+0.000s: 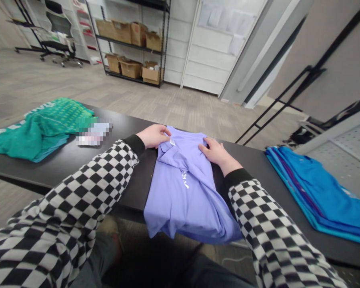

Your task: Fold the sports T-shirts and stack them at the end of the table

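Observation:
A lavender polo shirt point(186, 188) lies on the black table point(129, 124), its lower part hanging over the near edge. My left hand point(153, 136) curls its fingers round the shirt's collar at the top left. My right hand point(216, 152) rests flat on the shirt's upper right shoulder, fingers stretched and pressing the cloth. Both arms wear black-and-white checked sleeves.
A green garment pile point(45, 128) lies at the table's left with a blurred small item point(93, 134) beside it. Stacked blue shirts point(318, 192) sit at the right. Behind are a shelf with cardboard boxes point(132, 40), an office chair point(58, 36) and a black rack frame point(288, 96).

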{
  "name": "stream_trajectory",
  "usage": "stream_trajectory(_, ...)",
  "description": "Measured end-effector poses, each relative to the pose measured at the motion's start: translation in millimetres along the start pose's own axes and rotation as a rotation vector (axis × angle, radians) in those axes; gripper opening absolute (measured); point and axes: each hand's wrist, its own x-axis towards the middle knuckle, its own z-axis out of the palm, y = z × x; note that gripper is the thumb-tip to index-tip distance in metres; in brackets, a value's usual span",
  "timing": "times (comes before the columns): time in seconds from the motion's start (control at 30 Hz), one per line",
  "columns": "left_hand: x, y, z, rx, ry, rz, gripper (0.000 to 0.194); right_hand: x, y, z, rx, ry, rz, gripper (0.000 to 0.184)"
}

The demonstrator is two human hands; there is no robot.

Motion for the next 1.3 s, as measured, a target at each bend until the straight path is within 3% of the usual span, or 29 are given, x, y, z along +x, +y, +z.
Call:
stream_trajectory(0.2,-6.8,1.1,-10.1,0.349,0.238,0.252,0.025,-0.9,4.4,0.2,0.022,0.063,-0.022,0.058)
stream_trajectory(0.3,-21.4,12.7,-8.9,0.365,0.083,0.296,0.023,-1.6,6.0,0.9,0.040,0.087,-0.035,0.057)
stream_trajectory(0.43,-39.2,22.6,7.5,0.392,-0.082,0.298,0.031,-3.1,6.6,0.5,0.050,0.093,-0.065,0.052)
stream_trajectory(0.53,-49.0,20.4,18.1,0.267,-0.081,0.334,0.018,-3.9,6.0,0.1,0.060,0.086,-0.074,0.051)
stream_trajectory(0.67,-66.1,11.9,17.1,0.044,-0.003,0.343,0.012,-3.7,5.3,1.1,0.075,0.074,-0.071,0.052)
stream_trajectory(0.8,-84.1,3.0,8.5,-0.140,-0.131,0.295,0.010,-3.8,4.7,1.6,0.080,0.070,-0.063,0.052)
stream_trajectory(0.87,-91.8,-1.1,5.8,-0.228,-0.213,0.271,0.021,-4.3,4.0,0.8,0.081,0.068,-0.053,0.051)
stream_trajectory(0.93,-99.8,-4.8,4.7,-0.270,-0.256,0.285,0.046,-4.7,3.2,-0.1,0.082,0.062,-0.046,0.051)
stream_trajectory(1.0,-108.8,-8.1,5.4,-0.238,-0.240,0.325,0.057,-4.9,2.7,-0.7,0.083,0.054,-0.047,0.051)
stream_trajectory(1.17,-127.1,-10.8,12.1,-0.016,-0.104,0.388,0.030,-4.1,2.9,-0.3,0.081,0.055,-0.063,0.053)
stream_trajectory(1.3,-132.7,-12.4,12.7,0.047,-0.054,0.434,0.024,-4.2,2.5,-1.1,0.078,0.055,-0.067,0.052)
